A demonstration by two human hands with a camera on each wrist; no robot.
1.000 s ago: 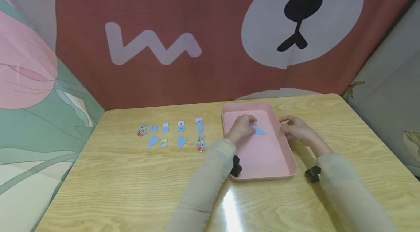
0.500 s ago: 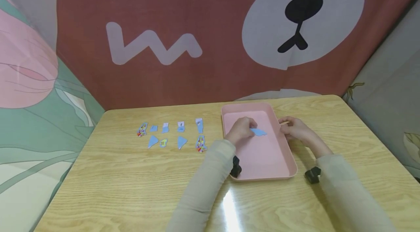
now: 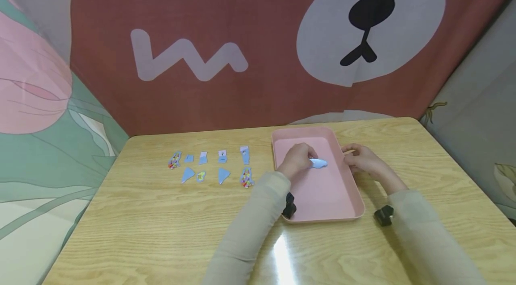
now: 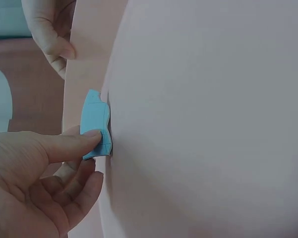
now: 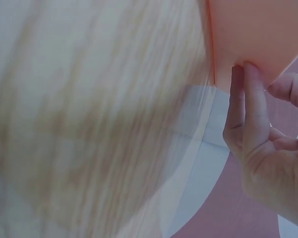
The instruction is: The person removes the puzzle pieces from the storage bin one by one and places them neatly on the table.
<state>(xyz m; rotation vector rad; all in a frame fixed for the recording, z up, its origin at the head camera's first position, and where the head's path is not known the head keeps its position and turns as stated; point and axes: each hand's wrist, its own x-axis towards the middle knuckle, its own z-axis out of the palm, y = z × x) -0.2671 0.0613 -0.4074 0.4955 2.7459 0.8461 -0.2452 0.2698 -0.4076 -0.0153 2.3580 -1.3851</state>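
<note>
My left hand (image 3: 297, 159) reaches into the pink tray (image 3: 322, 218) and pinches a flat light-blue cut-out piece (image 4: 95, 124) between thumb and fingers. The piece has a wavy edge and thin printed lines; in the head view it shows a pale shine close over the tray floor. Its end under the fingers is hidden. At the tray's right wall, my right hand (image 3: 363, 159) grips the side. In the right wrist view, two fingers (image 5: 255, 106) press the outer wall, with another digit at the rim.
On the table (image 3: 161, 226), left of the tray, several small flat pieces lie in two rows. Among them are a blue triangle (image 3: 188, 175), a multicoloured piece (image 3: 247, 177) and a tall blue-and-white piece (image 3: 245, 155). A patterned cloth (image 3: 201, 101) hangs behind the table.
The light-blue piece has tilted in my left hand, so it looks narrower and shinier, and it sits slightly lower. My right hand stays at the tray's side.
</note>
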